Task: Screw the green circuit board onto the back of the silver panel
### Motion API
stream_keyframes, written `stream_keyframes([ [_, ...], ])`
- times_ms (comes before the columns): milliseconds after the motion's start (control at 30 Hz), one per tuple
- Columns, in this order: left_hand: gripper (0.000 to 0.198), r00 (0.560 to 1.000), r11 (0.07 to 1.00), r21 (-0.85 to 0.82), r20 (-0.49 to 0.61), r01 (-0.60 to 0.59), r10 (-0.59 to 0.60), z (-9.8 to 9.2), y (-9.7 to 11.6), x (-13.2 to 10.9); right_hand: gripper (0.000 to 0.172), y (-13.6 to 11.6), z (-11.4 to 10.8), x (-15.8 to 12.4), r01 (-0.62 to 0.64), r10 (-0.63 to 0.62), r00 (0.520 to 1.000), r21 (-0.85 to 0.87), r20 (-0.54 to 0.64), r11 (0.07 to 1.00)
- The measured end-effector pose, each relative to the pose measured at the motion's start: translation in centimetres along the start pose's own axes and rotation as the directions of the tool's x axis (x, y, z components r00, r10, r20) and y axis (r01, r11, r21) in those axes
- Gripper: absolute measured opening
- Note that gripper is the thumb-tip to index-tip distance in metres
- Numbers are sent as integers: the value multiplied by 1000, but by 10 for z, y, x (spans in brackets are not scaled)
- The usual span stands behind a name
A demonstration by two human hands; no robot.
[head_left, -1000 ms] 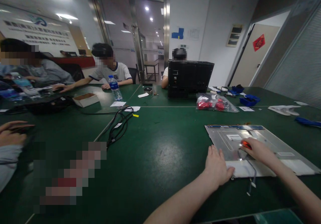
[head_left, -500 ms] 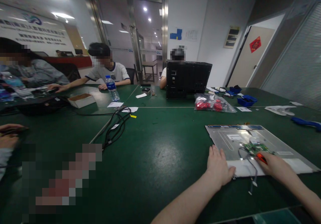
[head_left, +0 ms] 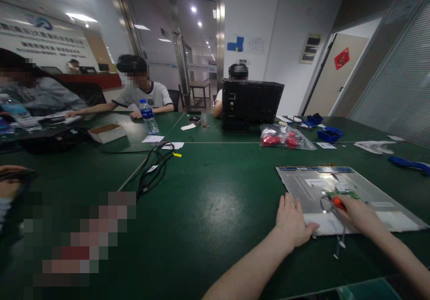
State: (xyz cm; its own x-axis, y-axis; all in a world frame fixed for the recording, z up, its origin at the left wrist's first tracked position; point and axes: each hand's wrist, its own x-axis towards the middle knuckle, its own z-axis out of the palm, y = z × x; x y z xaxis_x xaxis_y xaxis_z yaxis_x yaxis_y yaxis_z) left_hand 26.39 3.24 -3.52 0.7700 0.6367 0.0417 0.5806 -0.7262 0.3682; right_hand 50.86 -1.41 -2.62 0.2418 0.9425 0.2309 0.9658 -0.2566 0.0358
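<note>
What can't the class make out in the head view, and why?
Head view:
Orange tool: mostly hidden by the right hand.
Green board: partly covered by that hand.
White label: print too small.
Far person: mostly behind black casing.
Co-worker's hand: cut off by left edge.

Premises consistent with an office. Noted beyond the far edge of the green desk [head_left: 218,174]: at left, a lettered wall sign [head_left: 47,40] with logo [head_left: 40,21] and a red reception-type counter [head_left: 109,81] bearing monitors [head_left: 103,67]; at centre, steel-framed glass doors [head_left: 157,36]. Past the right edge, slatted blinds [head_left: 399,71] were observed.
</note>
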Motion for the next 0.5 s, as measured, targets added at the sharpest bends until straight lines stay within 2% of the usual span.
stream_keyframes([
  [100,81,999,999,-30,-33,-36,35,-1,-9,-1,19,-19,0,9,-22,21,996,13,85,1000],
  [267,58,992,992,-60,-56,-114,111,0,-26,3,27,-56,4,16,-62,56,988,35,146,997],
  [367,47,987,987,-60,-58,-151,148,4,-33,6,30,-76,9,13,-66,54,980,60,190,996],
  [500,38,984,985,-43,-68,-170,167,7,-38,4,31,-90,11,2,-112,101,973,43,207,993],
])
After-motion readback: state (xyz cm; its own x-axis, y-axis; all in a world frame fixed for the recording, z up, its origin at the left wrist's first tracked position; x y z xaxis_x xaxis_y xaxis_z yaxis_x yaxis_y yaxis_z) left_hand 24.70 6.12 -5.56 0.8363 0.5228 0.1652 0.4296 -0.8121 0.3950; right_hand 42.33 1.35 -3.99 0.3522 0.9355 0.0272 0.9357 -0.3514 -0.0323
